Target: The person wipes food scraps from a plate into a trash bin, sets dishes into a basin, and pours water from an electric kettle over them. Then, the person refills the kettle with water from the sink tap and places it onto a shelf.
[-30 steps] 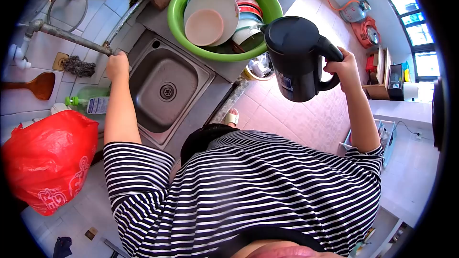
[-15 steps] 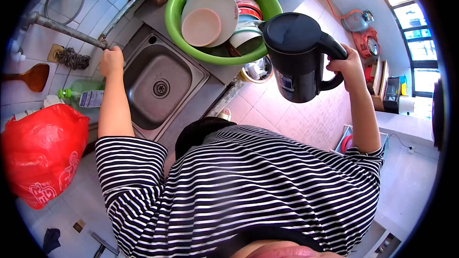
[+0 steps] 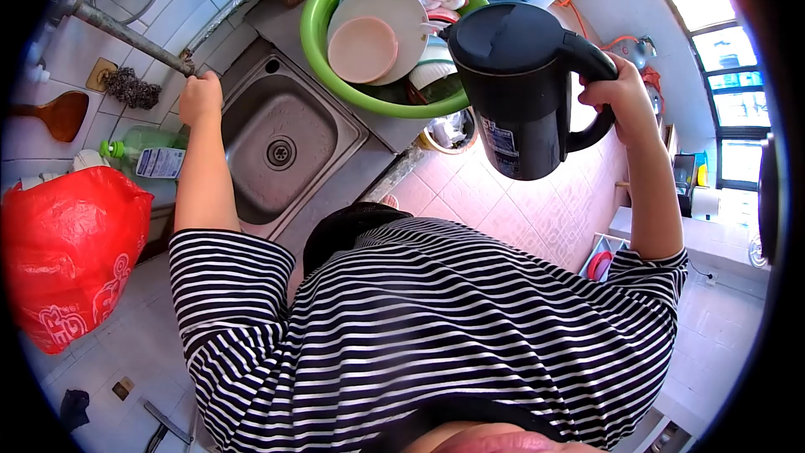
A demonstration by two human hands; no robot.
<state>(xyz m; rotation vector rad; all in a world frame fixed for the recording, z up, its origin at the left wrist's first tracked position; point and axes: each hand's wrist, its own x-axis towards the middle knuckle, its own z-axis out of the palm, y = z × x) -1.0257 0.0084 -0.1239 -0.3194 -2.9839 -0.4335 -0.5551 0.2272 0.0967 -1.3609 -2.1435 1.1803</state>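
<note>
My right hand (image 3: 629, 101) is closed round the handle of a black lidded kettle (image 3: 516, 92) with a white-printed label on its side. The kettle is held in the air, nearly upright, lid on, over the right rim of a green basin (image 3: 323, 88). My left hand (image 3: 201, 99) is closed at the end of a grey metal pipe (image 3: 126, 38), above the back left edge of a steel sink (image 3: 243, 147). The fingers seem to grip the tap there, which the hand mostly hides. No water shows in the sink.
Stacked bowls and plates (image 3: 365, 49) fill the basin. Left of the sink are a steel-wool scrubber (image 3: 130, 88), a wooden spatula (image 3: 63, 116), a clear bottle with a green cap (image 3: 151, 151) and a red plastic bag (image 3: 75, 243). A bin (image 3: 449, 134) stands below the basin.
The kettle has moved slightly left and up, toward the basin, and its handle side has turned a little. My left hand stays at the pipe's end. The view has shifted slightly.
</note>
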